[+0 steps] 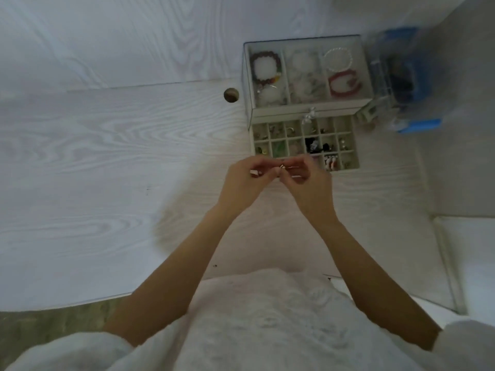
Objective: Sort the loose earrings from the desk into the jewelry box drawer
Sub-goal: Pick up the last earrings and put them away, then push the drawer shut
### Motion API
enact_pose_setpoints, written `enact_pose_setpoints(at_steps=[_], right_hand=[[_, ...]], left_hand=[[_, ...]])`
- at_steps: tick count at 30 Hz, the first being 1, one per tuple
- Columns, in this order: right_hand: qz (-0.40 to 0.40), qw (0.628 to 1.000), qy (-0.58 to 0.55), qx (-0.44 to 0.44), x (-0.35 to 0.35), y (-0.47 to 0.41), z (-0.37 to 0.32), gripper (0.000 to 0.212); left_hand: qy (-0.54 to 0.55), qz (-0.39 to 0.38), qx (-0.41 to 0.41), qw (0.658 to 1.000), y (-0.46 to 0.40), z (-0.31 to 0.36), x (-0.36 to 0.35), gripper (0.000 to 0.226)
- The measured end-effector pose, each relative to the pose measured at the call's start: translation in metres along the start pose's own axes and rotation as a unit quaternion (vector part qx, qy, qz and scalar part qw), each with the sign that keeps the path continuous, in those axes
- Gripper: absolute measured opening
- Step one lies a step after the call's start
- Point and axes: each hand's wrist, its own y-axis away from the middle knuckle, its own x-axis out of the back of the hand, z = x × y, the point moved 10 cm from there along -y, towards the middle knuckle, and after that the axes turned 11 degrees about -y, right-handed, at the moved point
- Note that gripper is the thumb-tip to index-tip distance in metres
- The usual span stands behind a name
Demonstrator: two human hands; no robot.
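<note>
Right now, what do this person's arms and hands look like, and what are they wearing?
Both forearms are bare up to near the elbows, where loose white fluffy sleeves begin, part of a white textured garment. The left hand and right hand wear no gloves. No watch or bracelet shows on either wrist. Any rings are too blurred to tell.

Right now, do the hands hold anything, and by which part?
Both hands, left hand and right hand, pinch one small earring between their fingertips; the exact part is too small to tell.

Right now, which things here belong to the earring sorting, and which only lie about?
Job: earring pinched between left hand and right hand; open drawer of the box.
Lying about: blue container; bracelets in the box's top.
</note>
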Motion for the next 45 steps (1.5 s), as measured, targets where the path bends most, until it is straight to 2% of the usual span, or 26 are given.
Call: enact_pose_setpoints(at_steps=[4, 7, 12, 17, 20, 26, 31, 35, 38, 41, 45], right_hand=[[0.110, 0.994, 0.017, 0.019, 0.081, -0.021, -0.003, 0.015], [0.140, 0.988, 0.048, 0.031, 0.117, -0.048, 0.007, 0.013], [0.110, 0.972, 0.204, 0.027, 0.123, -0.093, 0.034, 0.011], [0.079, 0.919, 0.381, 0.064, 0.105, -0.112, 0.041, 0.016], [0.084, 0.910, 0.401, 0.060, 0.104, -0.118, 0.043, 0.018], [0.091, 0.915, 0.392, 0.041, 0.106, -0.111, 0.051, 0.018], [0.075, 0.944, 0.313, 0.074, 0.106, -0.091, 0.040, 0.022], [0.089, 0.956, 0.254, 0.114, 0.121, -0.036, 0.029, 0.024], [0.119, 0.969, 0.209, 0.049, 0.132, 0.007, 0.050, 0.031], [0.107, 0.980, 0.166, -0.020, 0.123, 0.023, 0.070, 0.040], [0.080, 0.985, 0.140, -0.062, 0.100, 0.022, 0.076, 0.044]], left_hand=[[-0.073, -0.017, -0.107, 0.991, -0.035, 0.067, -0.054, 0.015], [-0.171, 0.011, -0.176, 0.970, -0.057, 0.099, -0.081, 0.021], [-0.362, 0.028, -0.127, 0.923, -0.074, 0.078, -0.093, 0.039], [-0.430, -0.015, -0.126, 0.894, -0.056, 0.051, -0.094, 0.069], [-0.436, -0.013, -0.126, 0.891, -0.047, 0.043, -0.091, 0.069], [-0.415, 0.028, -0.153, 0.897, -0.039, 0.040, -0.082, 0.054], [-0.419, 0.064, -0.181, 0.887, -0.032, 0.043, -0.074, 0.044], [-0.404, 0.087, -0.188, 0.891, -0.021, 0.039, -0.062, 0.035], [-0.376, 0.135, -0.146, 0.905, -0.009, 0.023, -0.037, 0.040], [-0.342, 0.163, -0.074, 0.923, 0.002, -0.003, -0.015, 0.057], [-0.243, 0.108, 0.022, 0.964, 0.004, -0.034, -0.014, 0.069]])
